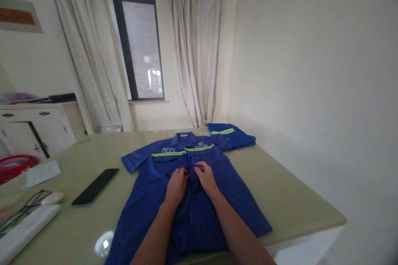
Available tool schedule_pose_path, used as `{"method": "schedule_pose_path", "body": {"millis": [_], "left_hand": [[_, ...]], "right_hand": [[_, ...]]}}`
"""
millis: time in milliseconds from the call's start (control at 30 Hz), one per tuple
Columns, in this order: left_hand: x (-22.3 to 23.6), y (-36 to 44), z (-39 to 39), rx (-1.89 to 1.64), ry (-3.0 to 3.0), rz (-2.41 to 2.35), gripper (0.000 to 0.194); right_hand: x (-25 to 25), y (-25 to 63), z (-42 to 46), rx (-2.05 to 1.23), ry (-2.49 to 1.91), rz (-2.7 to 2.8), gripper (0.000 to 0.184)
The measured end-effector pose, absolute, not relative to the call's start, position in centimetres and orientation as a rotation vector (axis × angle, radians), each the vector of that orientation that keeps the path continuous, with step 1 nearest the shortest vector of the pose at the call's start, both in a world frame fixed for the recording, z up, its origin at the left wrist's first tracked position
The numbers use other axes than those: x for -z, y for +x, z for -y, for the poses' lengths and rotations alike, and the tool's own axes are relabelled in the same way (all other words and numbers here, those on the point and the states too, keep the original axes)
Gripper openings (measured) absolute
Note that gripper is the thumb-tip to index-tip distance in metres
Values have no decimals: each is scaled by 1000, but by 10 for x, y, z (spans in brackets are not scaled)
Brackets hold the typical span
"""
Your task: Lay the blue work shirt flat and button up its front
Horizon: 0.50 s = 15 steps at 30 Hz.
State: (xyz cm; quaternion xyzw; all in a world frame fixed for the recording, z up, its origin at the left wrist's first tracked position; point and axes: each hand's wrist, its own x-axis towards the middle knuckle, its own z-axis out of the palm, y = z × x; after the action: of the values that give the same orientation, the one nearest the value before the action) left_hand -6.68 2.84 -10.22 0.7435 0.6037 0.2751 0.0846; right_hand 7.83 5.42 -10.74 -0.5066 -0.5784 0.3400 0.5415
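A blue short-sleeved work shirt (230, 190) lies front up on the table, collar at the far end, with yellow-green reflective strips across the chest. My left hand (178, 183) pinches the shirt's front placket just below the chest pockets. Close by on the right, my right hand (205, 176) is closed on the other side of the placket, fingertips together. The cloth between both hands is raised a little. Any button under my fingers is too small to make out.
A folded blue garment (239, 137) lies at the table's far right corner. To the left are a phone (95, 187), a white pack (42, 174), glasses (23, 211) and a long white case (29, 234). A wall (311, 91) stands right of the table (289, 198).
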Motion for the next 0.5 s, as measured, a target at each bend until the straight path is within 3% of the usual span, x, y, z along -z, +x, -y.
{"method": "schedule_pose_path", "body": {"millis": [200,367,500], "left_hand": [[105,-78,-28,-927,2106,-1829,20],[105,-82,-28,-875,2094,-1684,6],[107,-82,-26,-914,2126,-1642,9]], "right_hand": [[101,76,-41,-645,-1230,1593,12],[100,74,-38,-594,-1225,1637,12],[99,73,-38,-564,-1234,1648,15]]}}
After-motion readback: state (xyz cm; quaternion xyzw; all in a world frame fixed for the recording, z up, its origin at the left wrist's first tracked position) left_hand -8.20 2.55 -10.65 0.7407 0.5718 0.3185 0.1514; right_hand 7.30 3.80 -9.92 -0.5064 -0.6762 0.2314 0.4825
